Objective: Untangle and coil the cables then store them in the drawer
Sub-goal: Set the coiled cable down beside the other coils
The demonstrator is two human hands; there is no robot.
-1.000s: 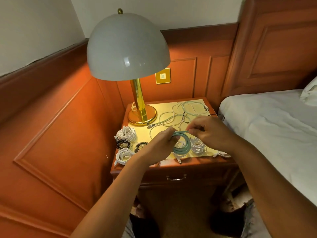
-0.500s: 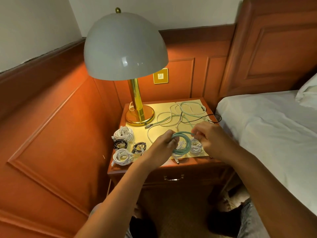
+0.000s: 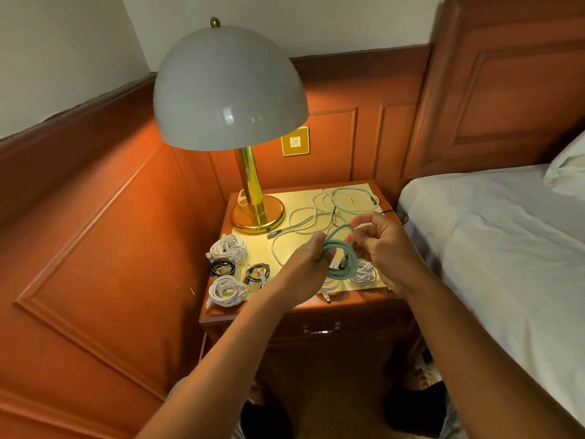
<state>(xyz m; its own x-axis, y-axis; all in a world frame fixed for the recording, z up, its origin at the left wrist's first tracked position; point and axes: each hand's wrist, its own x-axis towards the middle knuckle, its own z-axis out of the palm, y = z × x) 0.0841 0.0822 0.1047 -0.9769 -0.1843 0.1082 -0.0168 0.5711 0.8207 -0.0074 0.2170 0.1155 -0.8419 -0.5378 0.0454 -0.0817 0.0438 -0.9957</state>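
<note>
Above the front of the wooden bedside counter (image 3: 253,307), the left hand (image 3: 305,264) grips the teal braided cable coil (image 3: 340,251) upright, while the right hand (image 3: 384,245), just beside it, pinches the loose end still to wrap.

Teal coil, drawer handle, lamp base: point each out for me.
teal coil (image 3: 336,271), head view, lower loop of the coil.
drawer handle (image 3: 322,329), head view, middle of the metal pull.
lamp base (image 3: 257,217), head view, brass foot.
</note>
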